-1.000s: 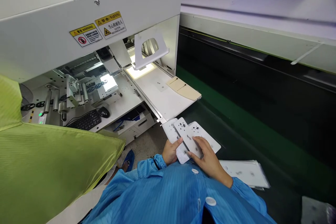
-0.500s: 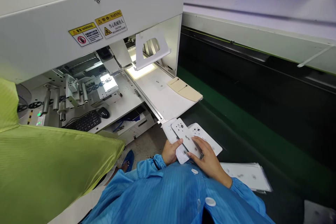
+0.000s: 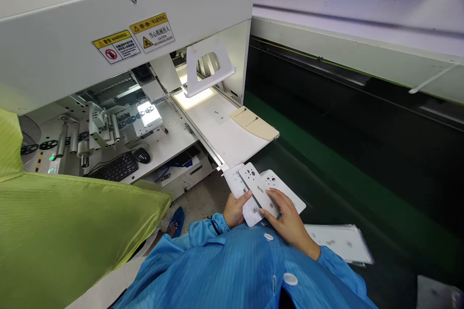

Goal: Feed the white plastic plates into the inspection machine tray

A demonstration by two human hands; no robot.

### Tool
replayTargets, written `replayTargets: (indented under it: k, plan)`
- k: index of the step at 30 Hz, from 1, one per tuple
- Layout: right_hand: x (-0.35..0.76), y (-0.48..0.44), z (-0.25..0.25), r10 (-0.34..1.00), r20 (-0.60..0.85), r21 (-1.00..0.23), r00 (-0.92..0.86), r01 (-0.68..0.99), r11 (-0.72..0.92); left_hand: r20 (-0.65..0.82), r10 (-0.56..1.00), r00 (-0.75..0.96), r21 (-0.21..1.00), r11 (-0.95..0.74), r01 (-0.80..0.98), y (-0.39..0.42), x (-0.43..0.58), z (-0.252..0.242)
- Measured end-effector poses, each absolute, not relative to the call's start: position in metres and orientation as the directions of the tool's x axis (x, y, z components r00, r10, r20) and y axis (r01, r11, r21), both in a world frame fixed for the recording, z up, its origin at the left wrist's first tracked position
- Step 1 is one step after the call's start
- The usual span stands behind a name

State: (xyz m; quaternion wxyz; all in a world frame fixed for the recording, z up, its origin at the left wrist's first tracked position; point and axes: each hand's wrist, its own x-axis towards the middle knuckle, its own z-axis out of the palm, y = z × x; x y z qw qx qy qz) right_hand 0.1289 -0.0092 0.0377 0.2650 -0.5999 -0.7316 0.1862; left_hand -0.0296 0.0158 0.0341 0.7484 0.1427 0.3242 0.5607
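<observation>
Close to my chest I hold a fan of three white flat plates [image 3: 258, 184] with small round holes. My left hand [image 3: 235, 210] grips their lower left edge, thumb on top. My right hand [image 3: 288, 219] lies over the lower right of the fan with its fingers curled on the plates. Just beyond the plates' tips is the white feed tray [image 3: 232, 137] of a machine, with a beige pad [image 3: 254, 122] on it. My sleeves are blue.
A white machine [image 3: 119, 14] with yellow warning labels [image 3: 134, 41] fills the left, with rollers, a keyboard [image 3: 116, 168] and a mouse inside. A stack of white sheets [image 3: 340, 241] lies on the dark green belt [image 3: 344, 169] at right. Another person's yellow-green sleeve [image 3: 61, 231] is at lower left.
The view has shifted slightly. Both hands and the fanned plates stay almost where they were.
</observation>
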Motion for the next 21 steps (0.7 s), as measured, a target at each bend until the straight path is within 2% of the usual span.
replayTargets:
  k: [21]
  plan:
    - [0.1263, -0.0107, 0.0376, 0.972, 0.19, -0.566, -0.137, 0.794, 0.222, -0.344, 0.926, 0.153, 0.559, 0.333, -0.76, 0.0112, -0.0351, 0.0372]
